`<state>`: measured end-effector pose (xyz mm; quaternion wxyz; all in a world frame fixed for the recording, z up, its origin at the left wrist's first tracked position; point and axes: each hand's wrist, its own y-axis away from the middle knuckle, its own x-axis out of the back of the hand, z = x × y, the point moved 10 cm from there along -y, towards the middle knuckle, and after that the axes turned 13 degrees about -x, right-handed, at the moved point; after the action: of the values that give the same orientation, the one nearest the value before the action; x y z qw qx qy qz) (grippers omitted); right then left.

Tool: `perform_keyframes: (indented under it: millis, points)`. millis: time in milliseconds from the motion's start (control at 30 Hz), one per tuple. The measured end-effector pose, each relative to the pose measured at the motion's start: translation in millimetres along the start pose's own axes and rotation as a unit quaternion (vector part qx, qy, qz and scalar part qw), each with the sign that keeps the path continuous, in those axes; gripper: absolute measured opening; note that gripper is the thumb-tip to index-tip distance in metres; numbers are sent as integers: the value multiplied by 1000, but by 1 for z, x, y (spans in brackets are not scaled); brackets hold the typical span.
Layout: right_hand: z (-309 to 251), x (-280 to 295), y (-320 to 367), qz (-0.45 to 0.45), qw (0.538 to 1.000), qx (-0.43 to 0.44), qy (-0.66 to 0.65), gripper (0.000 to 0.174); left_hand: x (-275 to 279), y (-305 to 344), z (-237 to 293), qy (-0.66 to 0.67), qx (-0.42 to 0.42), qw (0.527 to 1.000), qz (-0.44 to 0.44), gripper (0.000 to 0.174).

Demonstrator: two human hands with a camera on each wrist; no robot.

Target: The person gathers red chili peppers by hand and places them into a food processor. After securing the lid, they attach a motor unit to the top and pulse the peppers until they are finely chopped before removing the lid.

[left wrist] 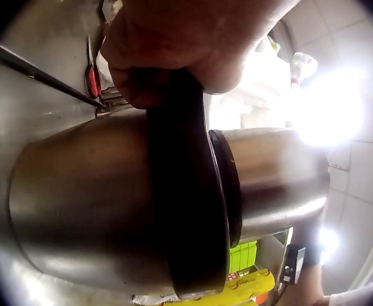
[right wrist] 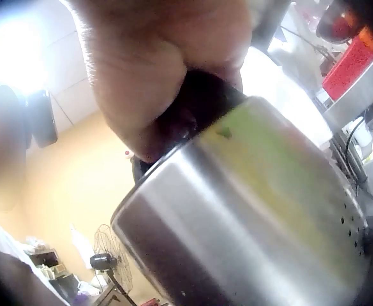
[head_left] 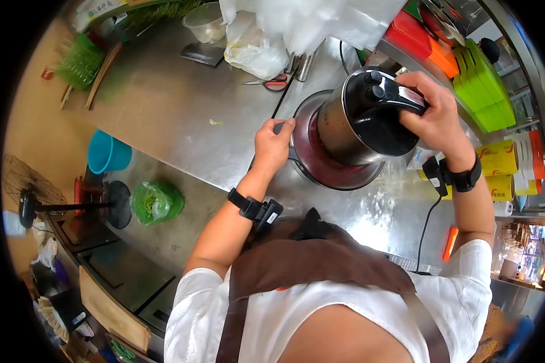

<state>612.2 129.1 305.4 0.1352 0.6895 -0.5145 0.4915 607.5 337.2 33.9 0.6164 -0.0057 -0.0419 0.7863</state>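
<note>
My right hand (head_left: 439,112) grips the black top handle of a steel cylinder (head_left: 339,130) that has a black cap and two black knobs. The cylinder tilts over a wide steel pot (left wrist: 84,204) with a black rim, and small holes show near its lower end in the right wrist view. Inside the pot's rim the head view shows a dark reddish surface (head_left: 309,130); the cylinder hides much of it. My left hand (head_left: 272,145) grips the black side handle (left wrist: 180,95) of the pot, thumb on top. The pot stands on a steel counter (head_left: 194,121).
Red-handled scissors (head_left: 276,85), a white plastic bag (head_left: 254,51) and a clear bowl (head_left: 204,23) lie toward the back. Green trays (head_left: 481,91) and yellow boxes (head_left: 496,160) line the right side. A fan (head_left: 33,199) and a blue bucket (head_left: 109,151) stand at floor level left.
</note>
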Motion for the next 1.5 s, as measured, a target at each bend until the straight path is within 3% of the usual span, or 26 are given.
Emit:
perform_keyframes:
  millis: [33,133,167,300,400,467,533,633,733,767,800,867,967,1067,1200,1300,1400,1500]
  points:
    - [0,-5,0,-51,998,-23,-8,37,1,0,2,-5,-6,1000,2,38]
    - [-20,-25,5,-149,987,58,-28,38,3,-1,6,-21,-29,999,5,38]
    - [-29,-30,10,-139,984,111,-11,39,3,-2,7,-26,-38,999,4,37]
    - [-26,-43,0,-174,984,15,-39,36,2,-1,8,-4,-27,1000,1,37]
    - [0,-31,-3,-94,990,-76,-69,33,2,0,3,16,-25,999,18,37]
    - [35,-32,1,-57,976,-186,-92,35,3,2,4,30,-22,999,24,37]
    - [29,-28,4,-54,980,-187,-44,34,4,0,2,23,-27,999,27,37]
    - [19,-34,3,-140,965,-220,-18,31,2,2,-1,5,-20,1000,22,37]
    - [-6,-29,-4,-150,971,-189,5,32,3,-1,0,1,-19,1000,24,36]
    - [-2,-30,-6,-141,966,-218,-19,37,2,-1,0,4,-20,999,25,35]
    - [14,-33,-8,-108,971,-213,-5,41,1,-2,0,4,-26,999,25,35]
    - [6,-28,-7,-13,996,-92,20,41,1,-4,2,3,-39,999,24,34]
    - [-6,-33,-10,-86,993,86,2,39,-2,-7,10,14,-50,999,0,32]
    - [-4,-37,-14,-92,991,99,6,36,-2,-8,6,-5,-43,999,-4,33]
    - [5,-43,-19,-124,992,-11,31,46,-3,-5,1,17,-28,999,11,33]
    - [30,-49,-16,-197,955,-202,-91,59,-2,-6,0,6,-8,1000,5,33]
    - [33,-54,-14,-260,903,-286,-186,70,-3,-7,-1,8,15,1000,8,33]
    - [36,-54,-16,-264,907,-280,-173,73,-3,-14,-5,19,-6,999,28,33]
